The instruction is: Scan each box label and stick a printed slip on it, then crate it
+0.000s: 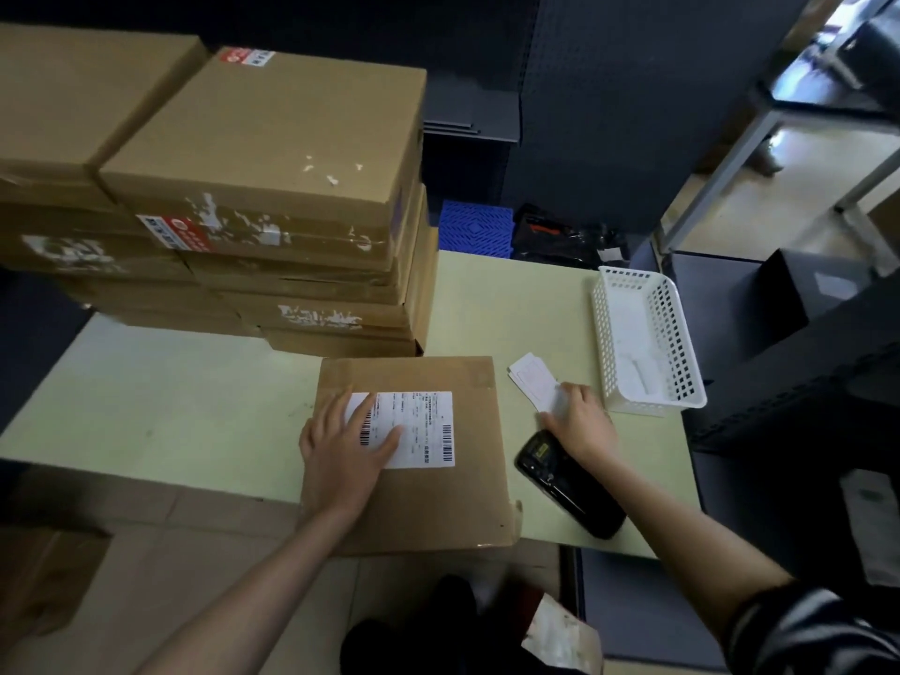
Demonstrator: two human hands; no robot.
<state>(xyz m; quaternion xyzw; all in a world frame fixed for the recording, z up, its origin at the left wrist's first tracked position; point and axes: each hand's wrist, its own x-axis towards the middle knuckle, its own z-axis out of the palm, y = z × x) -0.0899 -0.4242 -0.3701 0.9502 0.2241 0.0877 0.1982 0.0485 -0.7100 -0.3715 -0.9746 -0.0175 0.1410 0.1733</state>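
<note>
Print on the white label [419, 428] is too small and blurred to read; only two barcode strips, one at its left and one at its right edge, can be made out. The label lies on top of a flat brown cardboard box [438, 499], which sits at the near edge of the pale green table [195, 406] and overhangs it a little. The left hand [341, 455] lies flat on the box with fingers spread, covering the label's left part. Right of the box, the right hand [579, 421] touches a white slip [535, 382] on the table; whether its fingers pinch the slip or merely press on it I cannot tell. A black scanner [560, 484] lies just right of the box, partly hidden under the right wrist. Further right of the box stands a white perforated basket [647, 343], its contents pale and unclear. Behind the box rise stacked cardboard boxes [263, 187], cut off at the frame's left.
</note>
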